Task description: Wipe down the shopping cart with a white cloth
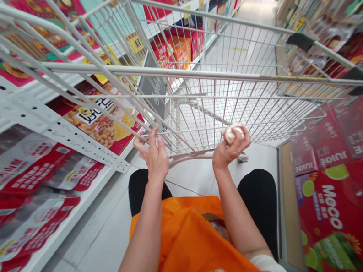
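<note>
A white wire shopping cart (164,73) stands close in front of me. Crumpled into a ball, a white cloth or wad of tissue (233,134) sits in my right hand (229,151), whose fingers are closed around it, close to the cart's near mesh side. My left hand (153,154) is at the cart's lower left wires, fingers apart and partly bent. Whether its fingertips touch the wires, I cannot tell. A grey panel with pale writing (154,86) is on the cart's left part.
Shelves with snack boxes (101,113) and shrink-wrapped bottle packs (23,165) line the left. On the right, stacked red drink cartons (333,208) rest on a low wooden-edged platform (283,204). Tiled aisle floor (259,3) runs ahead beyond the cart.
</note>
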{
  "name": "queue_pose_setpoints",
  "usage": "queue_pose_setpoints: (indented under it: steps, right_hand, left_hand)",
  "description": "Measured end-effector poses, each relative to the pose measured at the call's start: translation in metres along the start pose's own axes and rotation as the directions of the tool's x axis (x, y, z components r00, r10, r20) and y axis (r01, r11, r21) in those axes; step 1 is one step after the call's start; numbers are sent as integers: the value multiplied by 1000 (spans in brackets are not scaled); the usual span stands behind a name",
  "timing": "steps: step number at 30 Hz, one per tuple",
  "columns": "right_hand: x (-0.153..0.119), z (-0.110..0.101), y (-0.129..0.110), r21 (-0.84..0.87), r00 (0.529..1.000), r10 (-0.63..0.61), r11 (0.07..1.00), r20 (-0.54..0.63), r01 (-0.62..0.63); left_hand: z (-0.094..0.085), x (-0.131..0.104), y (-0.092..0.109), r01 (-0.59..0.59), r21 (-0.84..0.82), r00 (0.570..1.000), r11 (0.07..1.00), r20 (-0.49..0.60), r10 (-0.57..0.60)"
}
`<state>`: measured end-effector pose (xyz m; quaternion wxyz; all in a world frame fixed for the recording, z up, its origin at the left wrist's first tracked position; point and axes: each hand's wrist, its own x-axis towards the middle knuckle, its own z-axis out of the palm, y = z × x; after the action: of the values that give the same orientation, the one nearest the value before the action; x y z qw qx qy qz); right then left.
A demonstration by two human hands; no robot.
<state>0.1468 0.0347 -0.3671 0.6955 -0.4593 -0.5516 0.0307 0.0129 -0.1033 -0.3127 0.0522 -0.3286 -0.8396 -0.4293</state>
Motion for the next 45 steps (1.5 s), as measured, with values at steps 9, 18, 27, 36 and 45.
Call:
queue_pose_setpoints:
  steps: [9, 18, 27, 36, 45]
  right_hand:
    - [-62, 9, -81, 340, 870, -270, 932, 412, 128]
    - [-63, 1, -15, 374, 658, -447, 890, 606, 259]
    - [-55, 2, 5, 394, 683, -433, 891, 589, 225]
    - [-64, -7, 40, 371, 595, -400, 911, 697, 179]
    - [-50, 9, 8, 422, 640, -430, 889, 637, 177]
  left_hand:
    - [-5, -4, 4, -13, -89, 1000, 996, 0, 14]
    - [1, -21, 37, -197, -104, 958, 975, -232, 169]
    - [27, -4, 24, -213, -133, 976, 968, -85, 202]
    - [31, -2, 25, -188, 68, 981, 980, -39, 191]
    - [35, -2, 24, -190, 78, 980, 979, -40, 194]
